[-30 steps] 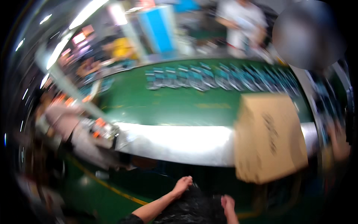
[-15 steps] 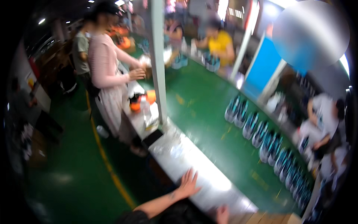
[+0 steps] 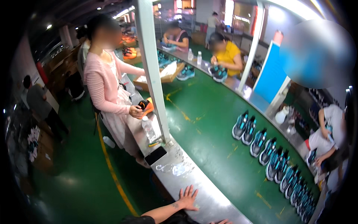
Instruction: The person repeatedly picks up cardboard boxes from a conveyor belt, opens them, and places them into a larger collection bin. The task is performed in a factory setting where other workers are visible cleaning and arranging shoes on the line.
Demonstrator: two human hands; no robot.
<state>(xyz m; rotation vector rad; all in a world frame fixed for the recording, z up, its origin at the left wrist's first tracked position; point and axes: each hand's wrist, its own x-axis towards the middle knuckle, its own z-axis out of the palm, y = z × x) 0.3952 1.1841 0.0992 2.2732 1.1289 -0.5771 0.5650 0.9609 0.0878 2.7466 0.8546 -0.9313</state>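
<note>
My left hand lies flat on the metal ledge with its fingers spread, holding nothing. At the lower edge only a few fingers of my right hand show, stretched over the ledge; the rest of that hand is cut off. Farther along the ledge lie crumpled clear plastic and a black phone. Beyond the phone stands a clear plastic bottle. To the right of the ledge, black and teal sports shoes stand in a long row on the green belt.
A white post rises from the ledge. A co-worker in pink stands left of it, one hand by an orange shoe. Across the belt sit co-workers, one in yellow. A cardboard tray rests on the belt.
The view has shifted and sharpened. My left hand stays spread on the ledge; my right hand sits lower in the picture. The pink-clad co-worker's near hand has dropped to the orange shoe.
</note>
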